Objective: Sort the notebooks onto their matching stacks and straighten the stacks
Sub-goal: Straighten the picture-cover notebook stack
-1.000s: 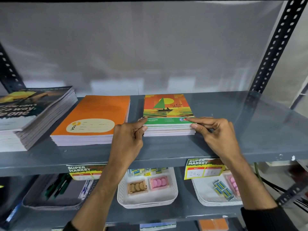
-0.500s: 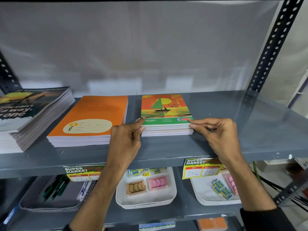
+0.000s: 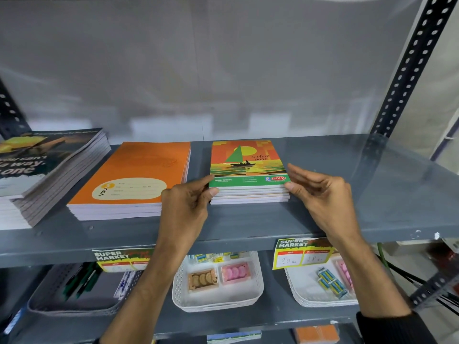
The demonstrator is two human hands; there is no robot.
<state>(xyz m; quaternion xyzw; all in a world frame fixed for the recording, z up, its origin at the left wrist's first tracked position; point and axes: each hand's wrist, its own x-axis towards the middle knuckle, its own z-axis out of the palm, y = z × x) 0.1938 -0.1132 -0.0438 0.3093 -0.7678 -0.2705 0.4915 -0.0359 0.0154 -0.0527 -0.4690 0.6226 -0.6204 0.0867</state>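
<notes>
Glossy card covers cap the small stack of sailboat-print notebooks [image 3: 249, 181] on the grey painted metal shelf [image 3: 347, 207], and both hands bracket its near corners. The left hand [image 3: 185, 207] pinches the front left corner between thumb and forefinger; the right hand [image 3: 320, 194] sets its thumb tip against the front right corner, its other fingers loose and spread, gripping nothing. Pressing from both sides looks meant to square the thin, soft-backed books, whose white page edges sit slightly stepped. Just left, apart from it, lies the wider stack of matte orange notebooks with a cream label [image 3: 131, 180], edges fairly even. Further left the taller pile of dark photo-cover notebooks [image 3: 44, 170] fans out unevenly, likely needing straightening too.
</notes>
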